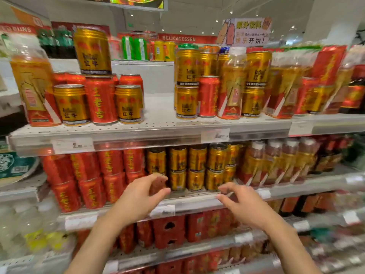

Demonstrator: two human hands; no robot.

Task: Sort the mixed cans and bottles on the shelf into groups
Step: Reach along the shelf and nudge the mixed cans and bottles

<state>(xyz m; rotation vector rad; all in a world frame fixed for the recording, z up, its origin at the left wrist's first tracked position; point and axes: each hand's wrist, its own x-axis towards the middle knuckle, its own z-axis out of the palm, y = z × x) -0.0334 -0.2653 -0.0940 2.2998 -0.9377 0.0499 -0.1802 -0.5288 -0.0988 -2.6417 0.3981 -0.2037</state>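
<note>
- The white perforated metal upper shelf (158,120) carries mixed drinks, all upright with long axes vertical: ribbed gold metal cans (70,104), smooth red metal cans (100,99) and clear plastic bottles with gold-and-red labels (34,86).
- One gold can (92,51) stands stacked on top of the red cans at the left.
- On the middle shelf (197,200) below, red cans, gold cans and bottles stand in separate groups.
- The left hand (138,198) is raised before the middle shelf, fingers curved, thumb and fingertips apart; motion blur hides whether it touches a can.
- The right hand (243,204) hovers with fingers loosely spread, holding nothing.
</note>
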